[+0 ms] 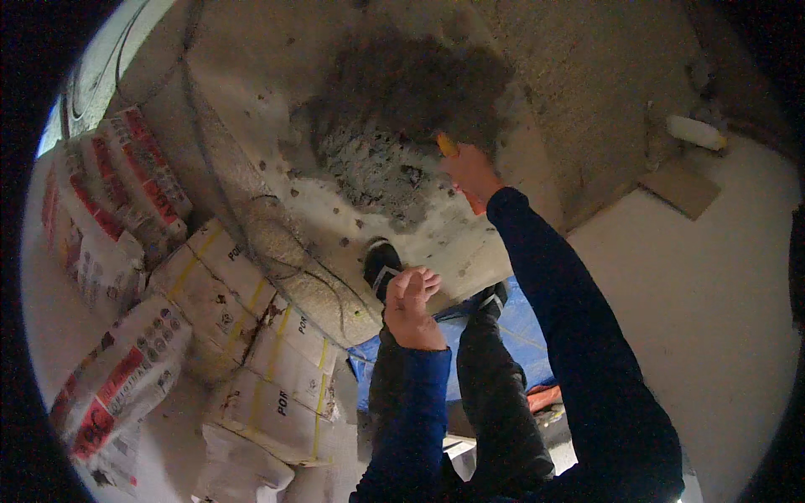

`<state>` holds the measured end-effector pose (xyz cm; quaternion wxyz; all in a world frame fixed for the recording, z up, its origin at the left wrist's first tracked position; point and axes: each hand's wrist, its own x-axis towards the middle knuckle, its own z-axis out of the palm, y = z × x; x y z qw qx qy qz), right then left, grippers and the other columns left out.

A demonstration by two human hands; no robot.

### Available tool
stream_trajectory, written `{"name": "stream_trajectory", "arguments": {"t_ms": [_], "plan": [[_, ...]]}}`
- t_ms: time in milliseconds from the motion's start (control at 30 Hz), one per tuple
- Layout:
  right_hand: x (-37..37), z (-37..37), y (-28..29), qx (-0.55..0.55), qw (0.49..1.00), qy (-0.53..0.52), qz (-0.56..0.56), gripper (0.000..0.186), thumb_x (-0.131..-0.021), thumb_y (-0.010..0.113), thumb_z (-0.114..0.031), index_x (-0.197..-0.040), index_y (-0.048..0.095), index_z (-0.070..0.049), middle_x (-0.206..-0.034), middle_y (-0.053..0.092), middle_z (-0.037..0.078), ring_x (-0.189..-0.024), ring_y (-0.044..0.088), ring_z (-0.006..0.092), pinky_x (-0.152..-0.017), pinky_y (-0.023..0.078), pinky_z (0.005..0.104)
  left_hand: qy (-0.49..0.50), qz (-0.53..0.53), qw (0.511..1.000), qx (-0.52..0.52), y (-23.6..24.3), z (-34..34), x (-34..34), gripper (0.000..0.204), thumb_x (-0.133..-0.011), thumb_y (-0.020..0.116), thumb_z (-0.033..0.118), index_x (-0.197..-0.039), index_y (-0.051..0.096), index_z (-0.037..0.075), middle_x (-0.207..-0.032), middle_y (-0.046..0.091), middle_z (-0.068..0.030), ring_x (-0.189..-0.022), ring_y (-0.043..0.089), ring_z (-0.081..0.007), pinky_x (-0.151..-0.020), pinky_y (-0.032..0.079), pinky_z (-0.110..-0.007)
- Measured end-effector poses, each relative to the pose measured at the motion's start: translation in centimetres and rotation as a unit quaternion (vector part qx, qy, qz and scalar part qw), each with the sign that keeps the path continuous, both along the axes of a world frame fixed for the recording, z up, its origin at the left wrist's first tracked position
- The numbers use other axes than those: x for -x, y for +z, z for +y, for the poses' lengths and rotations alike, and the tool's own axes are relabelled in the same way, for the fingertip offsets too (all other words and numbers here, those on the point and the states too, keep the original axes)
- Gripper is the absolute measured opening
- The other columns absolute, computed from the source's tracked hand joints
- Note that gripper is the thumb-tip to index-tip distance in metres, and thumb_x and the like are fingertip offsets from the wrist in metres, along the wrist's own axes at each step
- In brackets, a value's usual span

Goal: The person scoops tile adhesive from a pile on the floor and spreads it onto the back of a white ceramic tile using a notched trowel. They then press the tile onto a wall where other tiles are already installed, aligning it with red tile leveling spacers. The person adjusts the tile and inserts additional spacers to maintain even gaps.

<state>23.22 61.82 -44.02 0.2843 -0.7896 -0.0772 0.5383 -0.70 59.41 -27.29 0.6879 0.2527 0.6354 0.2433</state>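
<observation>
The right hand (474, 174) has its grip wrapped around a yellow-orange tool handle (448, 145), at the right edge of a lumpy, wet grey heap (373, 168). The left hand (412, 310), fingers loosely half-curled, hangs near a black shoe (381, 254).

The stained floor (474, 251) carries a rough grey heap (377, 168) at far centre, a dark cable (188, 80) left, a blue sheet (524, 327) near.

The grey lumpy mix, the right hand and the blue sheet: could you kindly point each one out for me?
Grey lumpy mix (373, 168): head view, middle of its pale heap.
Right hand (475, 173): head view, back of the hand.
Blue sheet (527, 333): head view, its right-hand part.
</observation>
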Motion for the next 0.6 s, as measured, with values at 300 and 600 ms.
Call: {"name": "stream_trajectory", "arguments": {"t_ms": [300, 600], "plan": [[1.3, -4.6, 14.7, -0.144, 0.982, 0.085, -0.090, 0.028, -0.091, 0.068, -0.029, -0.091, 0.063, -0.001, -0.071, 0.063, 0.010, -0.060, 0.062, 0.0237, -0.054, 0.048, 0.0433, 0.162, 0.036, 0.983, -0.076, 1.3, -9.6, 7.1, 0.026, -0.102, 0.064, 0.026, -0.106, 0.067, 0.001, -0.097, 0.071, -0.0121, -0.088, 0.068, -0.0224, -0.085, 0.056, -0.037], [14.1, -19.7, 34.9, -0.201, 0.977, -0.004, 0.070, 0.019, -0.089, 0.069, -0.019, -0.091, 0.057, -0.004, -0.065, 0.054, 0.002, -0.051, 0.051, 0.0140, -0.046, 0.043, 0.0345, 0.099, 0.062, 0.963, -0.242, 23.1, -28.2, 20.7, 0.017, -0.098, 0.069, 0.018, -0.096, 0.069, 0.001, -0.089, 0.071, -0.0097, -0.080, 0.065, -0.0181, -0.076, 0.053, -0.033]]}}
